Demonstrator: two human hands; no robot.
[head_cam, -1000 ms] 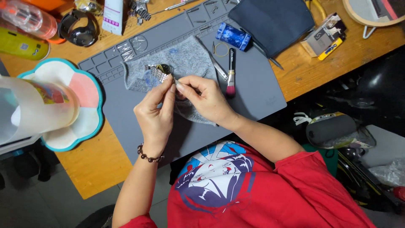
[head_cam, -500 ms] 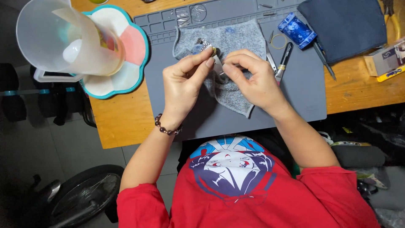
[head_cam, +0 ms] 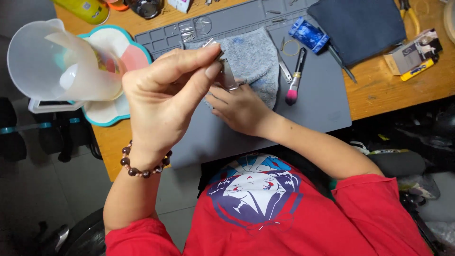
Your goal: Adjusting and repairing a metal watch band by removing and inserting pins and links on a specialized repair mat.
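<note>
Metal strip (head_cam: 227,76), small and silvery, pinched between thumb and fingertips of the raised left hand (head_cam: 163,97), its long axis running from upper left to lower right above the grey cloth (head_cam: 256,59). Right hand (head_cam: 239,109) rests loosely curled on the cloth's near edge, fingertips touching the strip's lower end. Cloth lies on a grey mat (head_cam: 313,104) covering the wooden worktop (head_cam: 379,90), with bare mat toward the near right corner and a pink-tipped brush (head_cam: 295,80) just beside the cloth.

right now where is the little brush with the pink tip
In the head view, the brush lies on the grey mat, just right of the grey cloth and the right hand, below the blue packet.
</note>
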